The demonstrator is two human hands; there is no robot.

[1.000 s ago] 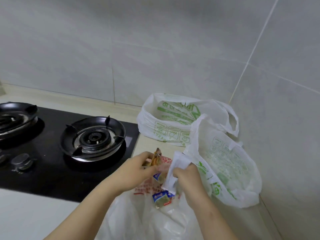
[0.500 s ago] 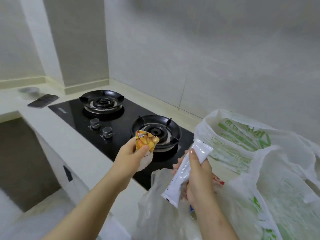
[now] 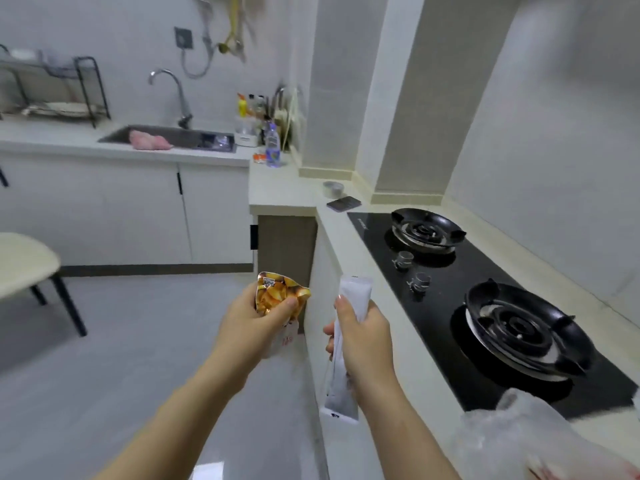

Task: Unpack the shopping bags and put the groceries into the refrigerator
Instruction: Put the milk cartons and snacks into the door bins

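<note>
My left hand (image 3: pixel 252 323) grips a small orange-and-gold snack packet (image 3: pixel 277 293), held up over the floor. Beside it, my right hand (image 3: pixel 363 336) holds a long white tube-shaped package (image 3: pixel 346 344) upright, its lower end hanging below my fist. Both hands are just left of the counter's front edge. A corner of a white plastic shopping bag (image 3: pixel 526 434) shows at the bottom right on the counter. No refrigerator is in view.
A black two-burner gas hob (image 3: pixel 485 306) fills the counter on the right. A phone (image 3: pixel 343 203) and a tape roll (image 3: pixel 333 189) lie beyond it. A sink (image 3: pixel 166 137) with a pink cloth is across the room, bottles (image 3: pixel 272 144) beside it. A stool (image 3: pixel 24 261) stands at left.
My view has swung left, away from the bags toward the sink and floor. Both hands lifted the snack packet and white package out of the bag and carried them left.
</note>
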